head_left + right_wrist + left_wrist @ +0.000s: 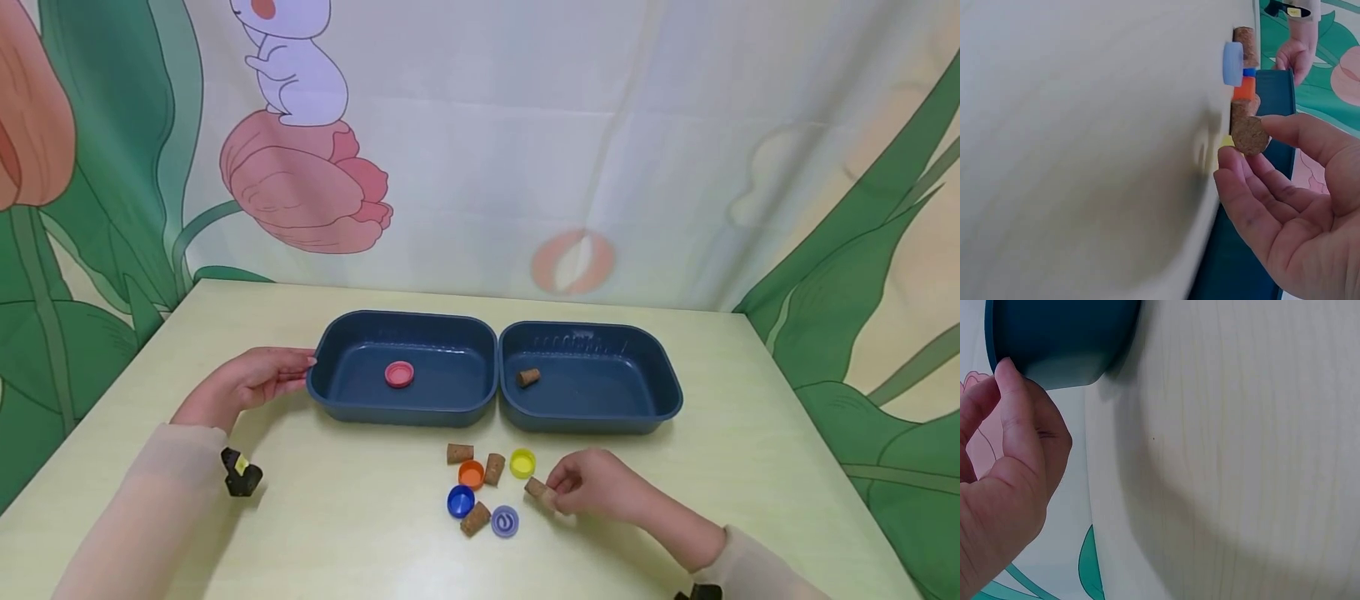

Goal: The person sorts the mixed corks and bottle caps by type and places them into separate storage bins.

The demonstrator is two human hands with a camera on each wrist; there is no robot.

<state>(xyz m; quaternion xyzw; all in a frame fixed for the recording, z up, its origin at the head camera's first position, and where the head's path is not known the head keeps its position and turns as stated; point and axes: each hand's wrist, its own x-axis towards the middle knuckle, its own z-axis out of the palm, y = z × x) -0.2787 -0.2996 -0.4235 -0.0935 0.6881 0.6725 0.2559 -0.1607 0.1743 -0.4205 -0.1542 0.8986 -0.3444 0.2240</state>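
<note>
Right hand (600, 487): thumb and fingertips pinch a cork (536, 489) on the near side of the right tray (585, 423), just right of the loose pieces.
Left hand (258, 379): thumb and finger pinch the left rim of the left tray (405, 414); the other fingers are partly hidden.
Trays: two dark blue tubs side by side at the far part of the pale table (337, 517); a pink cap (399, 374) lies in the left one, a short cork (528, 377) in the right one, near its left wall.
Loose pieces: between the hands, nearer than the trays, three corks (494, 468) lie among orange (471, 475), blue (461, 502), yellow (522, 463) and lilac (505, 522) caps.
Backdrop: a printed curtain (487, 167) with flowers and leaves stands behind the table.
Hard to see: fingers cover one end of the pinched cork; from the right wrist, it partly blocks the crowded pieces; the right wrist's black device (701, 592) is cut off.
</note>
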